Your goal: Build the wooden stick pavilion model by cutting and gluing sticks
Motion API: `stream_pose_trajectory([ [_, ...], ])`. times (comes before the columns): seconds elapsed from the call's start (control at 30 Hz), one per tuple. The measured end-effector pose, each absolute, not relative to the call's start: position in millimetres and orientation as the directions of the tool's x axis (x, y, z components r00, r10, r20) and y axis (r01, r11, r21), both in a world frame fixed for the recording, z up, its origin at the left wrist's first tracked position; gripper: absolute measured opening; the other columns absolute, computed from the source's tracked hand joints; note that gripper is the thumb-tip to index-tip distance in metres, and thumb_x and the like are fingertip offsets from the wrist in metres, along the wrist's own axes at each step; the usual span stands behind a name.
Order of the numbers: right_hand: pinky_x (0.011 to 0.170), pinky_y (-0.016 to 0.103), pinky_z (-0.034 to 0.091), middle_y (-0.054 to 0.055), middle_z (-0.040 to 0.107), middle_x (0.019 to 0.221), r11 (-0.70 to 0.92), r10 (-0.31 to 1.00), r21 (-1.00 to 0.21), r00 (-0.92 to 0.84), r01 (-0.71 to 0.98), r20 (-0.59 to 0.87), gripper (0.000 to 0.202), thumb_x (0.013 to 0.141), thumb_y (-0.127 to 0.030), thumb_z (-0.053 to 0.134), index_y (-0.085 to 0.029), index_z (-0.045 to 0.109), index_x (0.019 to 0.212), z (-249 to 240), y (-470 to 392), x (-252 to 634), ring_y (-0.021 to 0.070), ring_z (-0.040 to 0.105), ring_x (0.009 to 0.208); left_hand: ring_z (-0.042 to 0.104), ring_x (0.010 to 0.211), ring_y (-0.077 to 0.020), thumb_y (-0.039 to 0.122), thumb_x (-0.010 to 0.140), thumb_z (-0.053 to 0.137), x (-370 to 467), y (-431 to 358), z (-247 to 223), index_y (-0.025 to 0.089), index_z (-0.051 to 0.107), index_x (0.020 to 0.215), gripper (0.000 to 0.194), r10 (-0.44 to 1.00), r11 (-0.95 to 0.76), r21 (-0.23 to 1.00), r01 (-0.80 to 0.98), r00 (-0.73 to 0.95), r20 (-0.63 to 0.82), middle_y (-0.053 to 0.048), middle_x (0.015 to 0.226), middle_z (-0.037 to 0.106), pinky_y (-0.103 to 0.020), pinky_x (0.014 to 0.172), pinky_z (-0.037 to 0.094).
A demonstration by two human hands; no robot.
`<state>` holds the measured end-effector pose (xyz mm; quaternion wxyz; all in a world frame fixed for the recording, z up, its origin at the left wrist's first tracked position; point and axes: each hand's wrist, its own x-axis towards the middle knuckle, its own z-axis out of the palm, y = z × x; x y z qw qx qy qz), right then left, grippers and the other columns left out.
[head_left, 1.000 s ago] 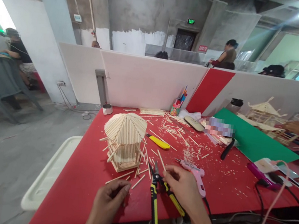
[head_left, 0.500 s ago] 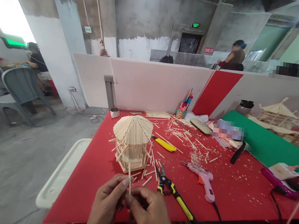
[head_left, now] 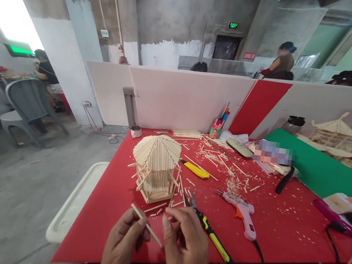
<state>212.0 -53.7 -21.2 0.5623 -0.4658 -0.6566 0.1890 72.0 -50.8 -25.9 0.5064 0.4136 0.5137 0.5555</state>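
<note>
"Something's moved — the thin wooden stick, upright between both hands half a second ago, now slants in the left hand alone, over the near part of the red table."

"How is each hand?"

"Left thumb and fingers pinch the stick between its middle and its upper end. The right hand is off it: fingers half bent and parted, just beside the lower end, nothing visible in them."

"Will it handle easily?"

"I'd expect so: very light, dry, stiff, hardly slippery, but likely to snap if bent. Around the middle, pinched gently, seems the best hold."

"And around it?"

"Just beyond stands a stick-built pavilion — probably more fragile. Cutters lie partly behind the right hand; a yellow knife and a pink glue gun sit farther out."
</note>
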Motion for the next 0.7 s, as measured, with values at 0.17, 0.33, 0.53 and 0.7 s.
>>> stream_pose_trajectory([
  [0.17,0.082,0.026,0.047,0.008,0.063,0.114,0.525,0.839,-0.683,-0.175,0.508,0.516,0.035,0.095,-0.035,0.041,-0.022,0.054,0.125,-21,-53,212,0.017,0.062,0.095,0.052,0.058,-0.0131,0.044,0.076,0.066,71,-56,-17,0.017,0.063,0.071,0.027,1.0,-0.004,1.0,-0.023,-0.014,0.003,0.0,0.063,0.059,-0.022,0.053,0.044],
  [0.33,0.059,0.023,0.037,0.001,0.057,0.064,0.412,0.909,-0.705,-0.205,0.578,0.364,0.047,0.098,-0.04,0.033,-0.02,0.058,0.063,-34,-50,217,0.013,0.054,0.063,0.042,0.048,-0.0097,0.048,0.077,0.065,68,-51,-12,0.017,0.058,0.065,0.034,0.995,-0.035,0.998,0.052,-0.088,0.039,0.003,0.054,0.049,-0.019,0.045,0.037],
  [0.53,0.068,0.02,0.04,0.0,0.064,0.084,0.31,0.943,-0.893,-0.226,0.328,0.244,0.026,0.093,-0.041,0.048,-0.023,0.067,0.095,-30,-51,216,0.0113,0.058,0.076,0.034,0.046,-0.0071,0.047,0.074,0.069,60,-39,-15,0.018,0.054,0.062,0.035,0.996,0.016,1.0,0.013,-0.084,-0.015,0.007,0.052,0.041,-0.017,0.042,0.032],
  [0.7,0.066,0.02,0.04,-0.001,0.065,0.078,0.278,0.949,-0.938,-0.21,0.205,0.235,0.025,0.093,-0.034,0.049,-0.022,0.071,0.088,-33,-43,199,0.0111,0.058,0.073,0.04,0.049,-0.0084,0.047,0.069,0.072,63,-32,-13,0.016,0.058,0.061,0.035,0.987,0.014,0.998,0.065,-0.159,-0.004,0.003,0.055,0.05,-0.018,0.044,0.034],
])
